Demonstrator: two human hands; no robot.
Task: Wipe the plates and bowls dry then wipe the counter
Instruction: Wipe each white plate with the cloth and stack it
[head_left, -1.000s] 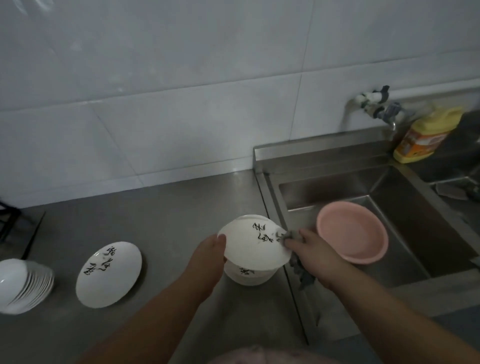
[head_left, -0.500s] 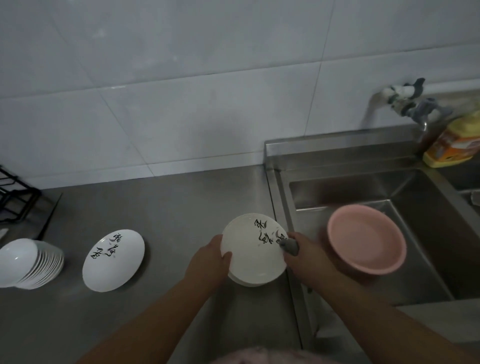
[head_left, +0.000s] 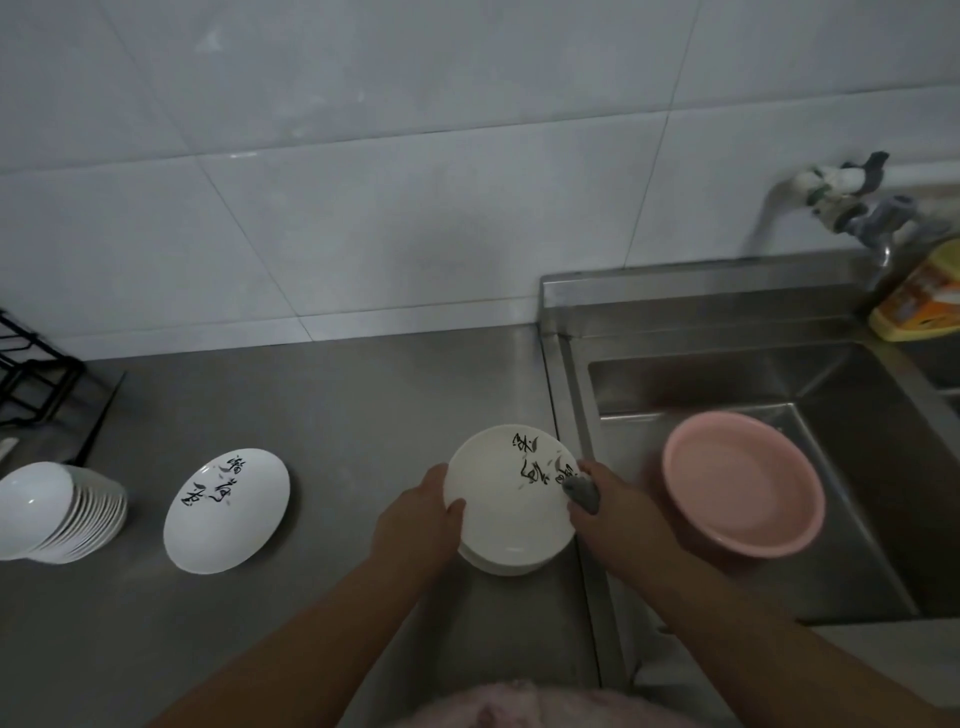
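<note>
A white plate with black writing (head_left: 506, 491) is held just above a stack of white dishes (head_left: 506, 564) at the counter's right edge. My left hand (head_left: 418, 525) grips the plate's left rim, thumb on top. My right hand (head_left: 608, 512) holds a grey cloth (head_left: 582, 493) and presses it on the plate's right rim. Another plate with writing (head_left: 226, 512) lies flat on the steel counter (head_left: 337, 405) to the left. A tilted stack of white bowls (head_left: 57, 512) sits at the far left.
A pink basin (head_left: 743, 480) leans in the steel sink (head_left: 857, 395) on the right. A tap (head_left: 852, 208) juts from the tiled wall, with a yellow detergent bottle (head_left: 919, 301) beneath it. A black wire rack (head_left: 31, 374) stands at the back left.
The plate has come down from a raised tilt to just above the stack. My right hand with the cloth has stayed at its right rim. The view has shifted left.
</note>
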